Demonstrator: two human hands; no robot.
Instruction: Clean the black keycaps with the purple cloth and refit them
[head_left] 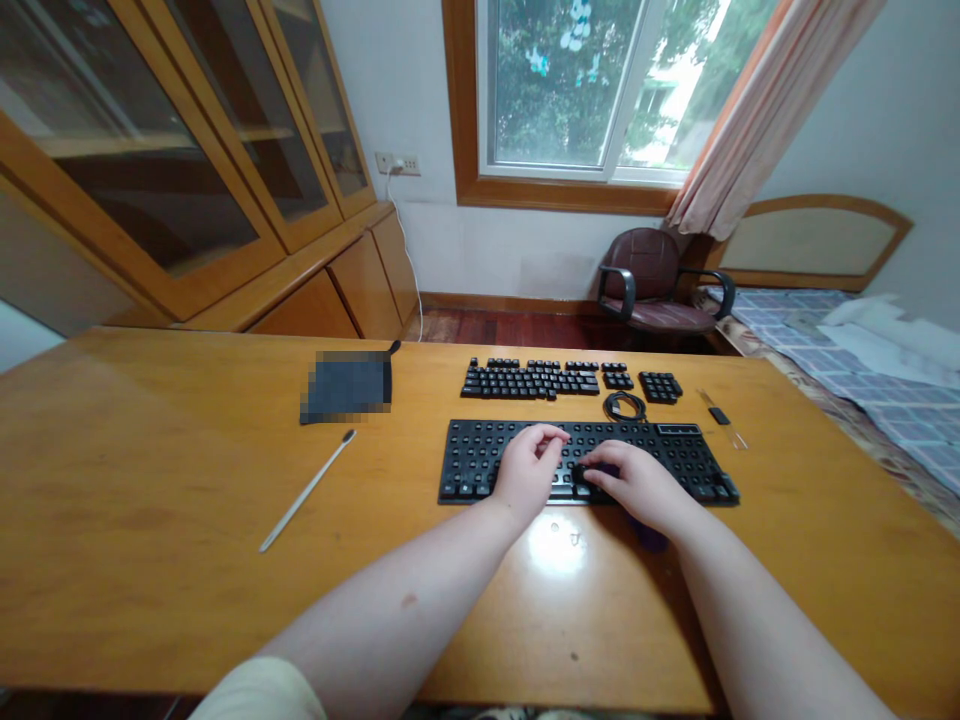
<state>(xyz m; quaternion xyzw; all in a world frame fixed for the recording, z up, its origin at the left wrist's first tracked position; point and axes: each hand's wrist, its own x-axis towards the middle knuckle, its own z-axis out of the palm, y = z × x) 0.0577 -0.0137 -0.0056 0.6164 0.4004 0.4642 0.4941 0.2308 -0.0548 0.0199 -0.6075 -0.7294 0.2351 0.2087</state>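
A black keyboard base [472, 455] lies on the table in front of me, most of its key posts bare. A few keycaps remain along its bottom row. My left hand [531, 465] hovers over its middle, thumb and fingertips pressed together; whatever is between them is hidden. Close by, my right hand [637, 480] has its thumb and fingers closed about a black keycap [579, 473] low on the base. Loose keycaps [529, 380] are laid out in rows behind the base, with a number-pad block [661, 387] to their right. A coiled black cable [624, 406] sits between.
Left on the wooden table [150, 500] are a dark pouch [349, 385], partly pixelated, and a white stick-like brush [307, 492] with a dark tip. A small black-handled tool [718, 415] lies at right. Something dark purple [649, 535] shows under my right wrist. Beyond stands a chair [652, 275].
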